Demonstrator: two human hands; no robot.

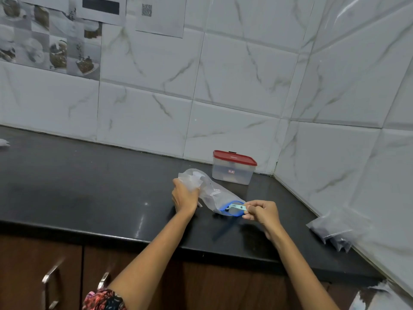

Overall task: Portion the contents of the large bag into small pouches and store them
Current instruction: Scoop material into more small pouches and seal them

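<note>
A clear plastic bag (212, 193) with a blue rim at its mouth lies on its side on the black counter (89, 186). My left hand (185, 196) grips the bunched closed end of the bag. My right hand (261, 212) pinches the handle of a small light-blue scoop (237, 206), whose head sits at the bag's blue-rimmed mouth. A clear container with a red lid (233, 167) stands behind the bag near the wall corner. Filled clear pouches (335, 229) with dark contents lie at the right against the wall.
White marble-pattern tiles form the back and right walls, meeting in a corner behind the container. Brown cabinet doors with metal handles (50, 280) run below the counter's front edge. A bit of white plastic (4, 143) lies at the far left.
</note>
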